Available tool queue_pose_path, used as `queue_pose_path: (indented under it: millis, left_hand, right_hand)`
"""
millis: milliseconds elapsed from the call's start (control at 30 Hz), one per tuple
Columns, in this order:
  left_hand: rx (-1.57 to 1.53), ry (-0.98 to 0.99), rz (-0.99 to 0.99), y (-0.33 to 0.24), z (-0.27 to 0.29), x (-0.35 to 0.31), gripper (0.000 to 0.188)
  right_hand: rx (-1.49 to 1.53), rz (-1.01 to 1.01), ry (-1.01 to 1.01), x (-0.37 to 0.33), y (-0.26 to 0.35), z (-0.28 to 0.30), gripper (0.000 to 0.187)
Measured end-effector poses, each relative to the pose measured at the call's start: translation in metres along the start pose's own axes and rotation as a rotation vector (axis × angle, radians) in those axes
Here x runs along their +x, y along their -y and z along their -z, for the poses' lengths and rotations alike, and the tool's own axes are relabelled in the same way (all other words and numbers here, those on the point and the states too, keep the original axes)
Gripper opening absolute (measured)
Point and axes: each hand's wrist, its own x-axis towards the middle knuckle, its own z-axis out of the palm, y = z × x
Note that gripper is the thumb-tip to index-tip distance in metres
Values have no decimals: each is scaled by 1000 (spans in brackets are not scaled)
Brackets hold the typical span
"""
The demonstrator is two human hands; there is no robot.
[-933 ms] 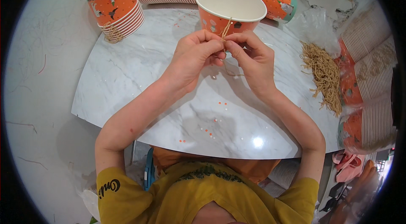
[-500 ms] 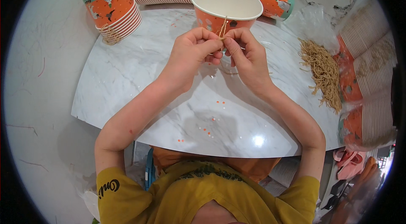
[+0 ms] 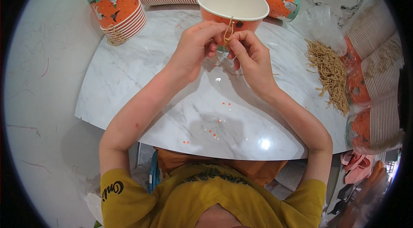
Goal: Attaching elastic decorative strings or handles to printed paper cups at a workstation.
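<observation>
Right grip (image 3: pixel 253 58) is pinching twine (image 3: pixel 232 25), its long loop running away from me toward the cup (image 3: pixel 209 16) beyond; my left grip (image 3: pixel 193 47), I'm not discerning.

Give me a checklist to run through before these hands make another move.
1. Right hand pinching thin tan twine: ok.
2. Left hand gripping that twine: cannot tell, contact unclear.
3. Orange paper bucket with white interior standing mouth up: ok.
4. Loose tan twine pile lying right of the right hand: ok.
5. White marbled tabletop free of small orange and white dots: not ok, several scattered.
</observation>
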Motion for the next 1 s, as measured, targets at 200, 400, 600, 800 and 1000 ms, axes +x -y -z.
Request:
queue_pose_path:
  millis: [200, 400, 600, 800, 1000]
  left_hand:
    - [-27, 6, 76, 2, 0, -1, 14]
    - [-95, 1, 87, -3, 7, -4, 10]
    - [124, -118, -41, -7, 6, -10, 9]
    - [353, -164, -184, -1, 6, -13, 10]
    - [852, -272, -591, 6, 5, -17, 7]
  right_hand:
    - [-18, 39, -30, -1, 2, -1, 15]
    - [18, 111, -86, 6, 2, -6, 12]
    - [-160, 232, -77, 22, 3, -15, 8]
    - [-443, 582, -191, 33, -14, -23, 6]
    - [-656, 651, -139, 39, -4, -19, 6]
